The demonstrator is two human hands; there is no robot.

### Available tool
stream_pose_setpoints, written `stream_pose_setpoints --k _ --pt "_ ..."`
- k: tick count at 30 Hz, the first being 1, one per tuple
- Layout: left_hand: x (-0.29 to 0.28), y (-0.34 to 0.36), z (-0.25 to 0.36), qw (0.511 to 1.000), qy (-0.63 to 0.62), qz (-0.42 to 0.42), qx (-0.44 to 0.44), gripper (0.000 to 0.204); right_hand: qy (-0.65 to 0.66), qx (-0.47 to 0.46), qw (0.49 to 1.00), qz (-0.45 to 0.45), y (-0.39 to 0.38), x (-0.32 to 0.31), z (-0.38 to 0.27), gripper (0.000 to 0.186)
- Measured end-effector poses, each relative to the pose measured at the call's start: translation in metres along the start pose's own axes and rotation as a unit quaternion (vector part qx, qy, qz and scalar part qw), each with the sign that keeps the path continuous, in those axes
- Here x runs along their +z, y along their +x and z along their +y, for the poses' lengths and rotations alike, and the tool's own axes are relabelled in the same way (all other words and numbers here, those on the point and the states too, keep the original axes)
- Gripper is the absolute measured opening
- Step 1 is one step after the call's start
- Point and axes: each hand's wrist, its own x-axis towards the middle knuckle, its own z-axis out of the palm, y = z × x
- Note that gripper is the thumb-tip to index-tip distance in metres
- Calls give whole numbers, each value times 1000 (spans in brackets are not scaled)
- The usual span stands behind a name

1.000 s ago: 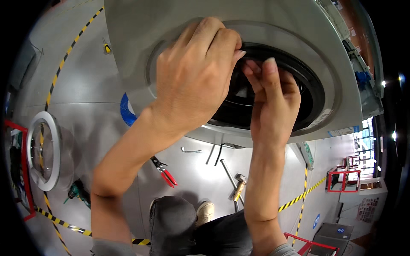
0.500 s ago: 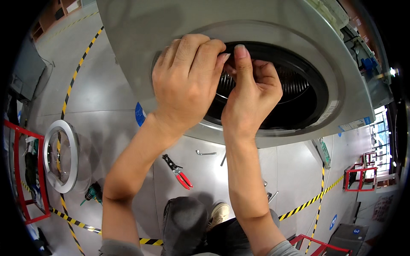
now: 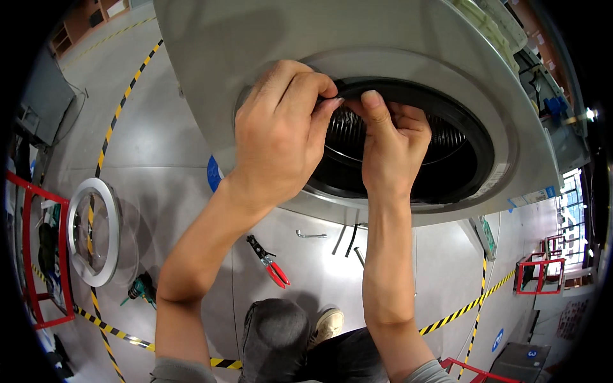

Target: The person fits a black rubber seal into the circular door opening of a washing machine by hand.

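In front of me is a grey washing machine (image 3: 217, 70) with its round door opening facing me. A black rubber door gasket (image 3: 440, 101) rings the opening, and the ribbed metal drum (image 3: 450, 135) shows inside. My left hand (image 3: 278, 137) pinches the gasket's upper left edge between thumb and fingers. Just to its right, my right hand (image 3: 396, 150) grips the same upper edge, thumb on top and fingers curled inside the opening. The fingertips of my right hand are partly hidden behind the rubber.
On the floor lie red-handled pliers (image 3: 276, 273), a small wrench (image 3: 311, 235), black strips (image 3: 351, 241) and a green power drill (image 3: 137, 290). A round silver-rimmed door (image 3: 114, 230) stands at left beside a red frame (image 3: 66, 255). Another red frame (image 3: 541, 262) is at far right.
My right hand has shifted right and down along the gasket, away from my left hand. The machine sits slightly lower in view, and black strips now show below it.
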Motion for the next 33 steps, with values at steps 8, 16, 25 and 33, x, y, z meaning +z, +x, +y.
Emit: stream_pose_setpoints --k 8,16,25,33 --pt "6 -8 -1 998 35 40 26 17 -6 -56 998 29 -3 4 11 15" --pt "-11 10 7 999 10 -44 -18 12 -58 5 998 -7 -3 4 -7 14" --pt "-26 34 20 984 97 -140 59 6 -30 -14 999 -9 -7 4 1 14" --pt "-28 35 19 980 76 -173 61 9 -9 -18 1000 3 -8 5 4 11"
